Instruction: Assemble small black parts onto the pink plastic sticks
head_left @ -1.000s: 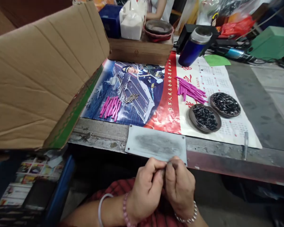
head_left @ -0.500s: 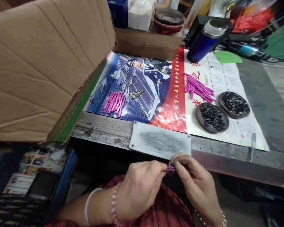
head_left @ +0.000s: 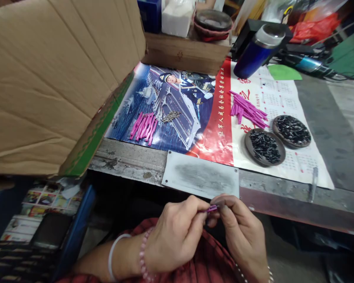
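Observation:
Below the table's front edge, my left hand [head_left: 177, 234] and my right hand [head_left: 242, 232] meet over my lap. Both are closed in a pinch on one small pink stick [head_left: 211, 208] held between their fingertips. On the poster [head_left: 194, 114] covering the table lie a pile of pink sticks [head_left: 143, 126] at the left, a small heap of metal bits [head_left: 171, 116] beside it, and another pile of pink sticks [head_left: 247, 110] to the right. Two round dishes [head_left: 264, 146] [head_left: 292, 130] hold small black parts.
A large cardboard flap [head_left: 53, 78] overhangs the table's left side. A blue flask [head_left: 255, 53], a wooden box [head_left: 185, 53] and cluttered bags stand at the back. A grey metal plate [head_left: 200, 179] is fixed at the table's front edge. Another person's arm shows at the far back.
My hands have drawn slightly apart, and the pink stick now shows between their fingertips. The view has shifted a little to the left and down.

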Demonstrator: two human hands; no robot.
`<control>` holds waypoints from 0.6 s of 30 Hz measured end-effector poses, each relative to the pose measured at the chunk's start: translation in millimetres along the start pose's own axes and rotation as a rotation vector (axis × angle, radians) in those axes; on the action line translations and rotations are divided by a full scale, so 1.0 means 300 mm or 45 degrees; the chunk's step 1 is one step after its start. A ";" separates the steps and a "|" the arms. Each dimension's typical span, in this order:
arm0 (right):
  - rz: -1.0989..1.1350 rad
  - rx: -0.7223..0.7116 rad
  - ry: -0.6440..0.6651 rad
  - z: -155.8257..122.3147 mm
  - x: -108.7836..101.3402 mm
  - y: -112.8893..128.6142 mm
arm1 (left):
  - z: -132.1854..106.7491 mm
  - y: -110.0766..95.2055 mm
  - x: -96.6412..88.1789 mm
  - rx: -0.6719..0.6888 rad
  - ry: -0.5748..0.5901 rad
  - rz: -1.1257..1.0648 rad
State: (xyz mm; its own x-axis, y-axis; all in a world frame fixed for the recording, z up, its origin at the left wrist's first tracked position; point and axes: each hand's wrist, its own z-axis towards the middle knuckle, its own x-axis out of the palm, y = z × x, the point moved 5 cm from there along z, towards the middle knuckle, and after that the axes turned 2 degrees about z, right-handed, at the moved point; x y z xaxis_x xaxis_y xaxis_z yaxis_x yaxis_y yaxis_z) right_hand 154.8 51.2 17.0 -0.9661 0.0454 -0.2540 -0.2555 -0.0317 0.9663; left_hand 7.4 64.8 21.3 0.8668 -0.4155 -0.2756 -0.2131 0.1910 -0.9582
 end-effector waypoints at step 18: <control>-0.158 -0.067 -0.045 0.042 0.009 -0.012 | 0.013 0.105 0.014 -0.621 0.005 -0.992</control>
State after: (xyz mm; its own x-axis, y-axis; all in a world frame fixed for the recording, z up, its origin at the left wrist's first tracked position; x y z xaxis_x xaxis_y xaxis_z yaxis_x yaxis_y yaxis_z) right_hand 153.5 64.0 13.4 -0.9253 0.0874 -0.3691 -0.3756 -0.0758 0.9237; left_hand 6.1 72.4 -9.8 0.8436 -0.2727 0.4625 0.2633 -0.5406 -0.7990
